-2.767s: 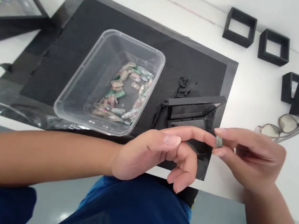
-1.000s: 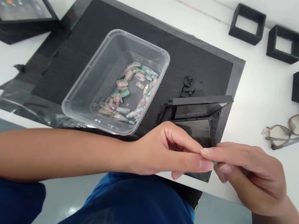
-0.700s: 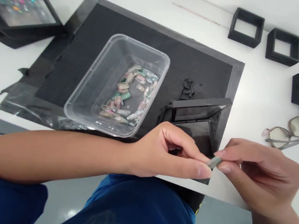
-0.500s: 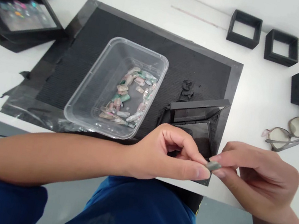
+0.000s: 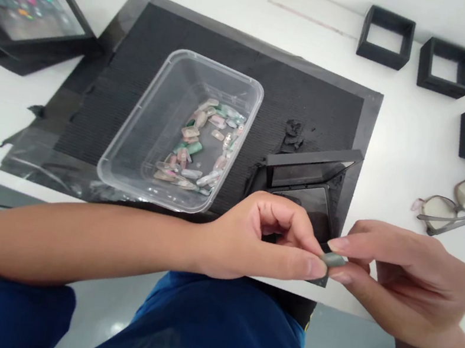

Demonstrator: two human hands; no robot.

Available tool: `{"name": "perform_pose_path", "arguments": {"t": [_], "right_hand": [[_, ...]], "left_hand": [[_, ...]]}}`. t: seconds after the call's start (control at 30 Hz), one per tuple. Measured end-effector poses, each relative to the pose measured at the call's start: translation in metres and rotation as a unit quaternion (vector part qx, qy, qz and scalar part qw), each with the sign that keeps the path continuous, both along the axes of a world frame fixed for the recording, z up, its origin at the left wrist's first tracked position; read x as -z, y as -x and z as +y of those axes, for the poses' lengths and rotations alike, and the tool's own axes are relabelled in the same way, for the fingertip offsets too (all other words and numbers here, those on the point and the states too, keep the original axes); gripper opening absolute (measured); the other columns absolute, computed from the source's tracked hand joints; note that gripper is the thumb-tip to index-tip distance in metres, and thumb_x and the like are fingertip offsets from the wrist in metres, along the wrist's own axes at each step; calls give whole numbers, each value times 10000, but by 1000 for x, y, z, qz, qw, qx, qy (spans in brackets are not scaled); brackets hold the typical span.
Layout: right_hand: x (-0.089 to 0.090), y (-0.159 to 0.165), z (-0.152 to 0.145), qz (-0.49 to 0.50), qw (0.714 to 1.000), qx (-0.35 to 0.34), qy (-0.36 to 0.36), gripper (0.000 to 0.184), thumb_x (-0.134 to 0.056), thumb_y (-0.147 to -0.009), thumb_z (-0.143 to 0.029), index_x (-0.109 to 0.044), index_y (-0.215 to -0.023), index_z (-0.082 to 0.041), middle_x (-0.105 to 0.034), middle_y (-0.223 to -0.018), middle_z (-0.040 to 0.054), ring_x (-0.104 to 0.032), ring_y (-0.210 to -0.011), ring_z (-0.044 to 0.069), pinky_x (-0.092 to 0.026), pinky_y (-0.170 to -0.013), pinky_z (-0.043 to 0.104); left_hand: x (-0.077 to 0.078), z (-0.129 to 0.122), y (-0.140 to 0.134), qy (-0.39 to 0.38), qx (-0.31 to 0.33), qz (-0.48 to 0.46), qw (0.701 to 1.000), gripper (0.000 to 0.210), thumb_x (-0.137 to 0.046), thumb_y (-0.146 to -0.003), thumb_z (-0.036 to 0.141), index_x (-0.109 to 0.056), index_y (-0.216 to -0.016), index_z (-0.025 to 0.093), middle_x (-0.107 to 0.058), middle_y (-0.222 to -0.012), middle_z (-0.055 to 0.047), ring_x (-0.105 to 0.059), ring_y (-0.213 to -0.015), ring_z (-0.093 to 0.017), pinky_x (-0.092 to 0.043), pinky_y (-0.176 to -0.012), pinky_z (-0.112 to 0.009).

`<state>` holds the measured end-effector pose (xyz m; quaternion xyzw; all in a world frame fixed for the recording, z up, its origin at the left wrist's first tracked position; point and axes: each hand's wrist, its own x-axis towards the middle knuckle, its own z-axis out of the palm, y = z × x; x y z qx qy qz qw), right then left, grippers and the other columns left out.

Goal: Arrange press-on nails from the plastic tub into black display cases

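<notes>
A small grey-green stone [image 5: 333,259] is pinched between the thumb and forefinger of my right hand [image 5: 402,282]. My left hand [image 5: 261,239] touches the stone's left end with its fingertips. Both hands hover over the near table edge, in front of an open black display box [image 5: 309,172] with its lid raised. To the left, a clear plastic tub [image 5: 163,132] holds several pale green and pink stones [image 5: 201,144]. Box and tub rest on a black mat [image 5: 316,105].
Black framed trays [image 5: 30,18] with colourful stones lie at the far left. Several empty small black boxes [image 5: 386,38] sit at the back right on the white table [image 5: 403,150]. Grey spectacles [image 5: 456,204] lie to the right. Black scraps [image 5: 293,134] lie on the mat.
My hands dropped from above the display box toward the table edge. My left fingers closed onto the stone that my right hand keeps holding, and the stone turned to lie level.
</notes>
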<state>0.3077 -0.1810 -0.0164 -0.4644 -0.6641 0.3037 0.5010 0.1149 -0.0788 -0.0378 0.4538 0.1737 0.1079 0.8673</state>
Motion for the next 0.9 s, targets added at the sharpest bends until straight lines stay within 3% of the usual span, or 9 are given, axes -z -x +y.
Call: {"name": "perform_pose_path", "arguments": {"t": [0.23, 0.4, 0.53, 0.7, 0.9], "right_hand": [[-1, -1, 0, -1, 1000, -12, 10, 208, -806, -945, -128, -806, -1116, -247, -739, -714, -26, -563, -509, 88, -513, -470, 230], [2, -2, -3, 7, 1000, -11, 25, 287, -801, -932, -108, -804, -1167, -272, -726, -717, -36, -564, -515, 91, -512, -471, 236], [2, -2, -2, 17, 999, -18, 31, 322, -773, -931, -78, -805, -1185, -273, -803, -855, -10, -606, -543, 83, -524, -488, 224], [1, -2, 0, 23, 999, -27, 28, 302, -749, -942, -58, -809, -1167, -249, -798, -804, -11, -663, -578, 94, -554, -518, 213], [-1, -1, 1, 23, 999, -16, 35, 233, -759, -939, -76, -805, -1085, -251, -796, -788, -10, -643, -542, 94, -544, -489, 218]], "left_hand": [[-5, 0, 0, 40, 19, 1, 999, 257, -881, -787, 206, -632, -761, 147, -572, -638, 61, -449, -573, -37, -384, -569, -161], [-5, 0, 0, 36, 25, 6, 999, 297, -892, -809, 267, -618, -777, 158, -546, -636, 72, -430, -568, -36, -371, -564, -167], [-5, -1, 0, 37, 23, 4, 999, 328, -916, -789, 280, -609, -787, 165, -519, -601, 88, -412, -540, -34, -361, -543, -173], [-4, -1, 2, 41, 31, 13, 999, 314, -898, -822, 260, -595, -822, 175, -555, -563, 96, -424, -495, -27, -372, -518, -161], [-5, -2, 1, 27, 39, 23, 999, 358, -909, -834, 366, -602, -833, 181, -564, -540, 97, -434, -472, -30, -377, -503, -167]]}}
